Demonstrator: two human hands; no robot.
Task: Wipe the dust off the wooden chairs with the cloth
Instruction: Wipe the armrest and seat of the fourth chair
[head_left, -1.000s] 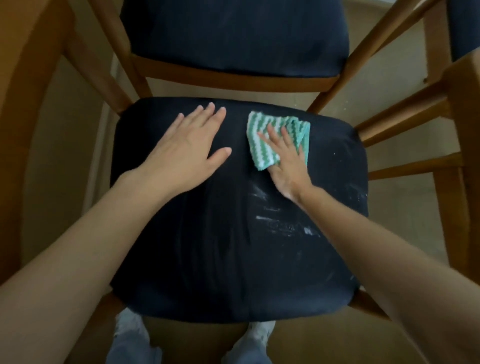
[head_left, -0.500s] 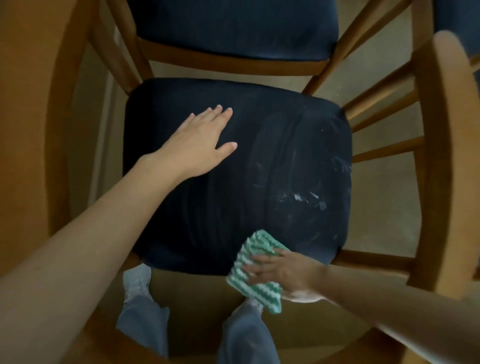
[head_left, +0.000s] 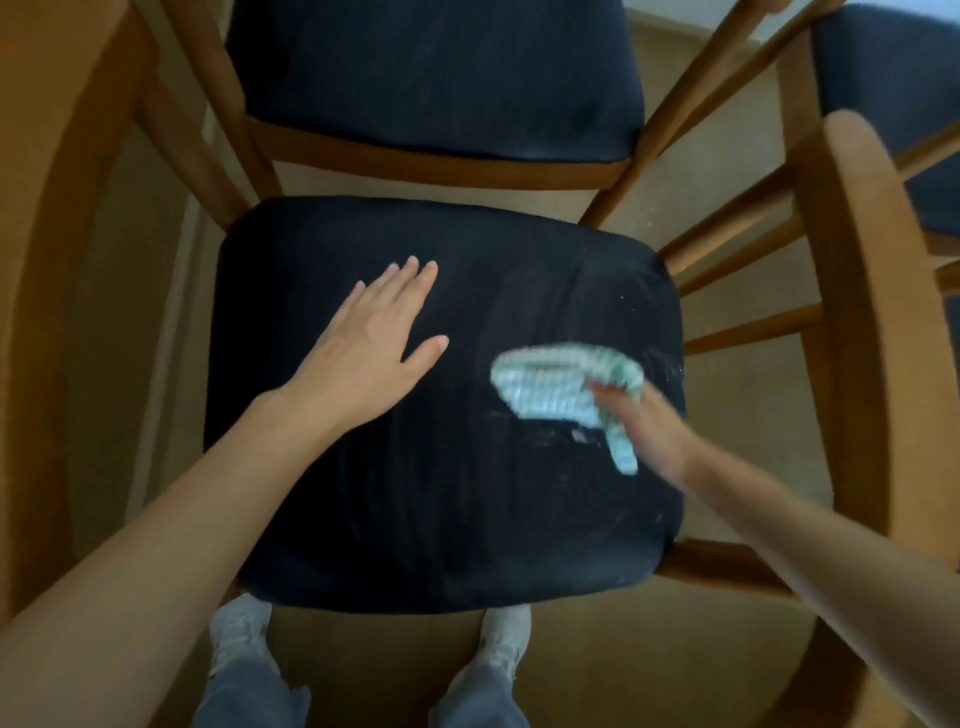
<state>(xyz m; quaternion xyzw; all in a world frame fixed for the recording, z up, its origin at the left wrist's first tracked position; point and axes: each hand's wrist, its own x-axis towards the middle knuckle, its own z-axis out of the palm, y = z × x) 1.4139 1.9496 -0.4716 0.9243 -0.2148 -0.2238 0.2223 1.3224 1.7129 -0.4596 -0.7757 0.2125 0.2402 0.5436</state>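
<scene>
A wooden chair with a dark padded seat (head_left: 415, 519) stands right below me. Pale dust streaks mark the seat's right half. My left hand (head_left: 369, 353) rests flat on the seat's left part, fingers straight. My right hand (head_left: 649, 426), blurred by motion, holds a green-and-white striped cloth (head_left: 556, 395) against the seat's right part, over the streaks. How its fingers lie on the cloth is smeared.
A second chair's dark seat (head_left: 436, 73) stands just beyond, its wooden rail close to the near seat. A curved wooden chair back (head_left: 872, 312) rises on the right, with rungs beside it. More wood frames the left edge. My feet (head_left: 244, 639) show below the seat.
My right hand swept the cloth from the seat's far middle down past its front edge, then back up onto the right part. My left hand stayed flat on the seat.
</scene>
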